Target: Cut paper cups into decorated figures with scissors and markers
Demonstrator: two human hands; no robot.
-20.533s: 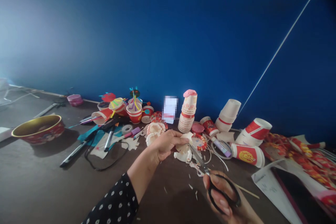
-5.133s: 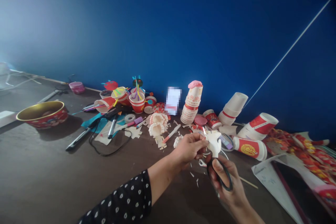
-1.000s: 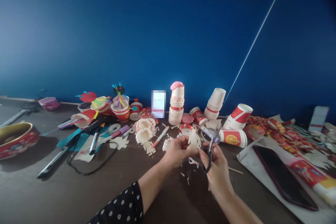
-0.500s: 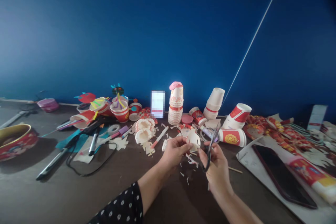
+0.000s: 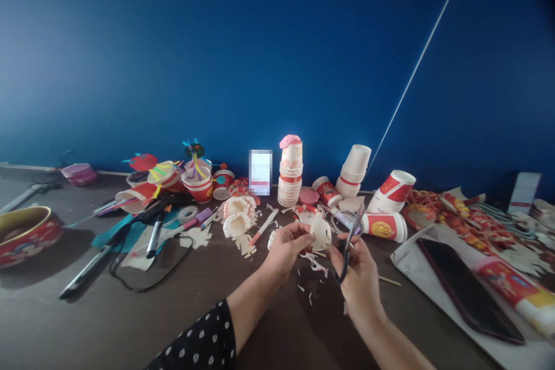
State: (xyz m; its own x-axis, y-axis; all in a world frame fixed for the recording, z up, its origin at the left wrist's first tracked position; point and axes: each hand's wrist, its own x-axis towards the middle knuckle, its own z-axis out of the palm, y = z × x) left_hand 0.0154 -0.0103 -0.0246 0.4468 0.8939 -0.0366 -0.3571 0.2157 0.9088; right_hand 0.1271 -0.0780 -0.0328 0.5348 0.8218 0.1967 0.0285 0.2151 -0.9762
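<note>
Pinches white paper cutout (image 5: 321, 232) between thumb and fingertips of left hand (image 5: 286, 250), up off the dark table (image 5: 130, 324), near frame centre. Grips black scissors (image 5: 352, 238) in right hand (image 5: 358, 274), fingers curled closed through the handles, blades pointing up and away, just right of the cutout; cannot tell whether blades touch the paper. Hovers both hands over small paper scraps (image 5: 313, 266) lying on the table. Faces stack of cups (image 5: 291, 176) upright near blue wall (image 5: 260, 58), with pink pen (image 5: 263, 226) lying on table left of the hands, tipped cups (image 5: 384, 225) behind right hand and dark phone (image 5: 468, 292) flat at far right
</note>
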